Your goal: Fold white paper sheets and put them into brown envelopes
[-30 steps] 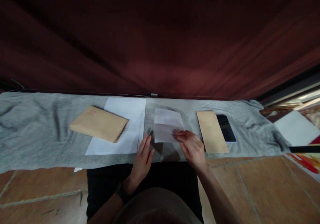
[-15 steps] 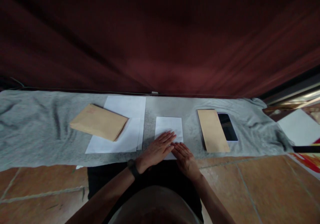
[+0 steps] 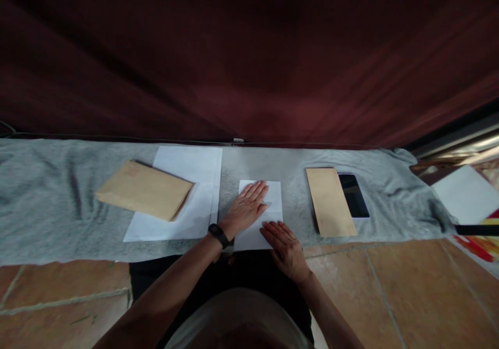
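Observation:
A folded sheet of white paper [image 3: 274,198] lies on the grey cloth in front of me, its near end at the table's front edge. Flat across its upper left part rests my left hand [image 3: 247,207], fingers stretched out and thumb apart. My right hand [image 3: 286,247] touches the paper's lower right side with extended fingers, lower than the left. Neither hand grips anything. Parts of the sheet are hidden under both hands.
To the left, a stack of brown envelopes [image 3: 144,189] lies over larger white sheets [image 3: 187,162]. A single brown envelope [image 3: 331,203] lies at right, partly over a dark-screened phone [image 3: 354,196]. Grey cloth [image 3: 50,198] covers the narrow table; a dark red curtain [image 3: 249,68] hangs behind.
My left hand has slid up and left across the paper, away from my right hand. The right hand stays near the lower right edge, and more of the sheet's lower part shows.

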`<action>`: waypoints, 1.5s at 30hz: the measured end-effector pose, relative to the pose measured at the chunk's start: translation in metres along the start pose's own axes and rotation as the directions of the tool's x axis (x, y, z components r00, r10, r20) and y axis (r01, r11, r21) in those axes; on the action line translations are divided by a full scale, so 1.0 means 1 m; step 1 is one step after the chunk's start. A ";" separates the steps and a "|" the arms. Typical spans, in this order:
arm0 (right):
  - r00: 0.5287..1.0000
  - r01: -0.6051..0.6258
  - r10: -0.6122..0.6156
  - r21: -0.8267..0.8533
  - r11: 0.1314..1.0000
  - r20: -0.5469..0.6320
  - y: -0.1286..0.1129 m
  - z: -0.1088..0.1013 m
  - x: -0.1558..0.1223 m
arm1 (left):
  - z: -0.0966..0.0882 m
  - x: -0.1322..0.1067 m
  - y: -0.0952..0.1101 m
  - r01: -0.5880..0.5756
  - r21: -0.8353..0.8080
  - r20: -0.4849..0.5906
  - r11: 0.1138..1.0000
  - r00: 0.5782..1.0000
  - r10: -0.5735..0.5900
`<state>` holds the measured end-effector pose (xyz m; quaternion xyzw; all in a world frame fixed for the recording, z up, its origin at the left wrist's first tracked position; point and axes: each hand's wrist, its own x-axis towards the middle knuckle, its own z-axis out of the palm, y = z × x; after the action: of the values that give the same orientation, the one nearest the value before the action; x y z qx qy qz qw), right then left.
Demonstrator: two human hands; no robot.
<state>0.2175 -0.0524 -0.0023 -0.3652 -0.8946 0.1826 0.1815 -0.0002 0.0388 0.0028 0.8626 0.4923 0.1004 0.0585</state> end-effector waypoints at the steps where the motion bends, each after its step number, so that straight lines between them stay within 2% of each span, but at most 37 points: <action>1: 1.000 0.002 -0.002 0.000 1.000 0.002 0.001 0.001 0.000 | 0.000 -0.002 -0.002 0.026 0.010 -0.012 1.000 1.000 -0.026; 5: 1.000 0.007 -0.007 0.000 1.000 0.004 0.002 0.002 -0.002 | -0.001 -0.009 -0.007 0.115 0.040 -0.060 0.993 0.992 -0.112; 9: 1.000 0.014 -0.014 -0.003 1.000 0.009 0.002 0.001 -0.001 | -0.001 -0.019 -0.005 0.129 0.058 -0.081 0.990 0.989 -0.124; 18: 0.999 0.030 -0.030 0.005 1.000 -0.031 0.004 0.004 -0.004 | -0.014 -0.052 0.010 0.039 0.061 0.006 0.997 0.999 -0.040; 26: 0.999 0.025 -0.024 0.043 0.999 -0.021 0.005 0.003 -0.005 | -0.028 -0.077 0.024 -0.066 -0.059 0.093 0.996 0.993 0.071; 31: 0.999 0.037 -0.037 0.051 0.998 -0.011 0.008 0.002 -0.009 | -0.036 -0.089 0.025 -0.135 -0.141 0.159 0.981 0.975 0.157; 35: 0.999 0.049 -0.048 0.058 0.997 -0.014 0.012 0.002 -0.011 | -0.037 -0.096 0.021 -0.144 -0.156 0.177 0.977 0.969 0.171; 39: 0.998 0.054 -0.050 0.094 0.994 -0.044 0.015 0.002 -0.011 | -0.031 -0.102 0.016 -0.127 -0.168 0.128 0.978 0.981 0.149; 45: 0.994 0.001 0.015 0.152 0.988 -0.106 0.018 -0.009 -0.010 | -0.024 -0.110 0.011 -0.096 -0.305 -0.103 0.948 0.992 0.067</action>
<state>0.2391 -0.0456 -0.0047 -0.3628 -0.8658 0.2309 0.2558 -0.0509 -0.0617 0.0162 0.8570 0.4365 0.2179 0.1659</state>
